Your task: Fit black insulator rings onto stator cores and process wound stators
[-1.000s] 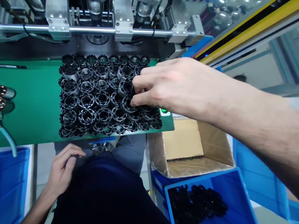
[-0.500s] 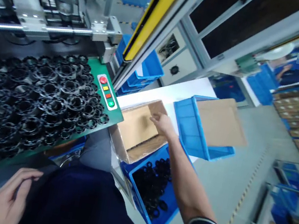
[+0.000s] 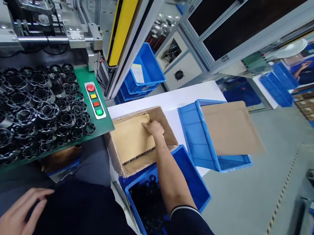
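Note:
My right hand (image 3: pixel 153 128) reaches into an open cardboard box (image 3: pixel 114 154) and rests on the brown cardboard sheet (image 3: pixel 129 139) lying inside it; its fingers curl down at the sheet's far edge, and I cannot see whether they grip it. My left hand (image 3: pixel 22 213) lies on my dark-clad thigh with its fingers loosely apart, holding nothing. Several black toothed ring parts (image 3: pixel 23 105) stand packed together on the green work surface (image 3: pixel 104 126) to the left.
A blue bin (image 3: pixel 199 190) with black rings sits under my right forearm. Another blue bin (image 3: pixel 198 136) carries a cardboard sheet (image 3: pixel 230 126). A button panel (image 3: pixel 95 100) edges the green surface. The machine (image 3: pixel 36 13) stands behind. A person works at far right.
My right hand left the black parts on the green surface, swung right and reached into the cardboard box. My view turned right. The left hand stayed on my thigh.

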`<act>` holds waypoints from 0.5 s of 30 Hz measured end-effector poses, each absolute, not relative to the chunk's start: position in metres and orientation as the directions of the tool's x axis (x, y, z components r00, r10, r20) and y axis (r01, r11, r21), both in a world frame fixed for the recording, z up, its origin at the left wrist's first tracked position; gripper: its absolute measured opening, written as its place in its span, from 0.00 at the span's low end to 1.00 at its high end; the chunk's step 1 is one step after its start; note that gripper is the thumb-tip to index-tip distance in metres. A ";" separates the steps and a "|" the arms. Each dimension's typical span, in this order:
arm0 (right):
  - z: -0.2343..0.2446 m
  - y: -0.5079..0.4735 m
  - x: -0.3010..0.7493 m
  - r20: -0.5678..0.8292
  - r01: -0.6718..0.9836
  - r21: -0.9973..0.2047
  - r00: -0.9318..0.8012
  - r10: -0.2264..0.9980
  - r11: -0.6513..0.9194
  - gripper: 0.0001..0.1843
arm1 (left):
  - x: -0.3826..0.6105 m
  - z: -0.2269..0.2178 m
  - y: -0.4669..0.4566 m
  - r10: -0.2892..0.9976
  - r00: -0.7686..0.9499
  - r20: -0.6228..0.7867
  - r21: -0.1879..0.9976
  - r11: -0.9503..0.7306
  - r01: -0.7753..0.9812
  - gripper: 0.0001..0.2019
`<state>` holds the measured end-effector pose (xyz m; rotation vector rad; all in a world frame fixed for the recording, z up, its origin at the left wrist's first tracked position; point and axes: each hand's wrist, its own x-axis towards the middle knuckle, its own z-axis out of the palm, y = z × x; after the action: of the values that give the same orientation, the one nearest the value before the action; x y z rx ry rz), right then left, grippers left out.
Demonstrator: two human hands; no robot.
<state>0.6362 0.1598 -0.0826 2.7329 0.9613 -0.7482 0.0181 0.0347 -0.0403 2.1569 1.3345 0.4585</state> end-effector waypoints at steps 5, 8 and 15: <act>-0.074 0.167 0.626 -0.522 0.626 0.011 0.668 0.530 -0.780 0.26 | 0.039 -0.040 0.025 0.845 0.535 -0.019 0.564 -0.433 0.704 0.23; -0.055 0.160 0.615 -0.483 0.657 0.009 0.663 0.572 -0.754 0.25 | 0.051 -0.040 0.029 0.826 0.564 -0.001 0.559 -0.467 0.685 0.23; 0.044 0.086 0.551 -0.318 0.859 -0.122 0.441 0.839 -0.498 0.16 | 0.132 0.002 0.045 0.795 0.570 0.207 0.595 -0.565 0.572 0.19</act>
<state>0.5508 0.0858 0.0440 2.6175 1.5437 -0.5263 0.1318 0.0449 0.0016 2.3362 1.0977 0.6396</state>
